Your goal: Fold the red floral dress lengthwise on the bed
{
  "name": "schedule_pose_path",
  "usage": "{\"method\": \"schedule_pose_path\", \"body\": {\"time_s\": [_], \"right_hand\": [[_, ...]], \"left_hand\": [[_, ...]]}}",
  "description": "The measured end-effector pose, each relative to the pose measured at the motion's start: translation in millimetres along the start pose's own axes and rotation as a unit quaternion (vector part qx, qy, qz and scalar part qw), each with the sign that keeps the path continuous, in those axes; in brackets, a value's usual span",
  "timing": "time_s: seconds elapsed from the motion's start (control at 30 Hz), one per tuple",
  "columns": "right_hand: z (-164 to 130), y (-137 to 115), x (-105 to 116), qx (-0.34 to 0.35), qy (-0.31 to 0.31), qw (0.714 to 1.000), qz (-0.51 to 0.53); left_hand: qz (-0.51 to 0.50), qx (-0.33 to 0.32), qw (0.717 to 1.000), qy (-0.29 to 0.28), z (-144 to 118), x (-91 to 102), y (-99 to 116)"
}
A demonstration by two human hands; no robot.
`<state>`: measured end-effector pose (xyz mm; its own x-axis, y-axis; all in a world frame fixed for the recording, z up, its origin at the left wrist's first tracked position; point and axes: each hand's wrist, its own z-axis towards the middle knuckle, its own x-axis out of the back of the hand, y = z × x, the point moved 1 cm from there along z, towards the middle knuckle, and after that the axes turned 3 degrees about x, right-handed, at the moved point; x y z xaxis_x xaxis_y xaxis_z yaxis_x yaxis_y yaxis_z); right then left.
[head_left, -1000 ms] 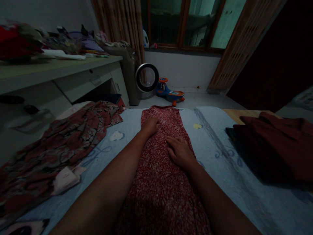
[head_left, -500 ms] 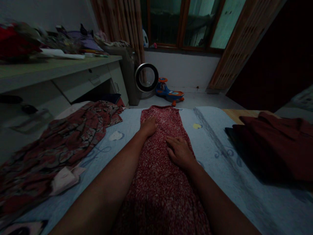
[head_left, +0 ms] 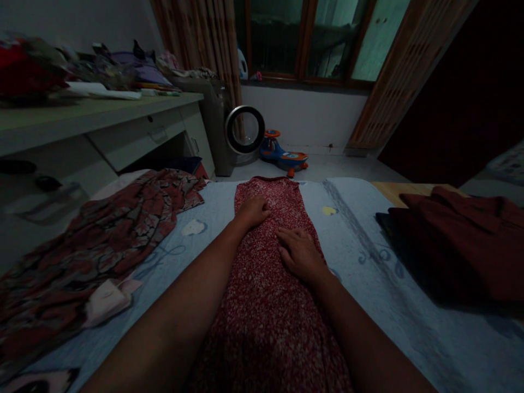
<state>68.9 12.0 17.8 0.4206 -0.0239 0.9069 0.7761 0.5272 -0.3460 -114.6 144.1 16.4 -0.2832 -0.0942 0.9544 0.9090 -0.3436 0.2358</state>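
A long red garment with white flecks lies stretched lengthwise over the light blue bedspread, its dark-trimmed end at the far edge. My left hand rests on the upper part of the garment, fingers loosely bent over the cloth and not visibly gripping it. Lower down and to the right, my right hand lies palm down on the same fabric with its fingers extended. Both forearms reach in from the bottom of the view, and the near end of the garment runs out of frame.
Left on the bed is a rumpled patterned garment; folded dark red clothes lie at the right. Beyond the bed are a washing machine with its round door ajar and a blue ride-on toy. A cluttered desk stands left.
My left hand has slid slightly to the right across the garment, and its fingers look more bent. My right hand stays in place.
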Motion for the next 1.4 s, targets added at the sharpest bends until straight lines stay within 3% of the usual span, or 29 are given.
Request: {"method": "schedule_pose_path", "body": {"time_s": [0.23, 0.5, 0.73, 0.93, 1.1, 1.4], "right_hand": [[0, -2, 2, -0.003, 0.000, 1.000, 0.002], [-1, -2, 2, -0.004, -0.006, 1.000, -0.003], [-1, -1, 0, -0.002, -0.002, 1.000, -0.003], [-1, 0, 0, 0.000, -0.003, 1.000, -0.007], [0, -2, 1, -0.017, -0.002, 1.000, -0.026], [-4, 0, 9, -0.049, 0.042, 0.997, -0.035]], "left_hand": [[0.012, 0.056, 0.998, 0.030, 0, -5.3, -2], [0.009, 0.078, 0.997, -0.009, -2, -9.9, -4], [-0.009, 0.082, 0.996, 0.030, -2, 4.9, 4], [-0.019, 0.063, 0.995, -0.069, -9, -8.9, 11], [0.007, 0.069, 0.994, -0.083, -11, -20.1, 10], [0.023, 0.078, 0.992, -0.093, -11, -19.2, 11]]}}
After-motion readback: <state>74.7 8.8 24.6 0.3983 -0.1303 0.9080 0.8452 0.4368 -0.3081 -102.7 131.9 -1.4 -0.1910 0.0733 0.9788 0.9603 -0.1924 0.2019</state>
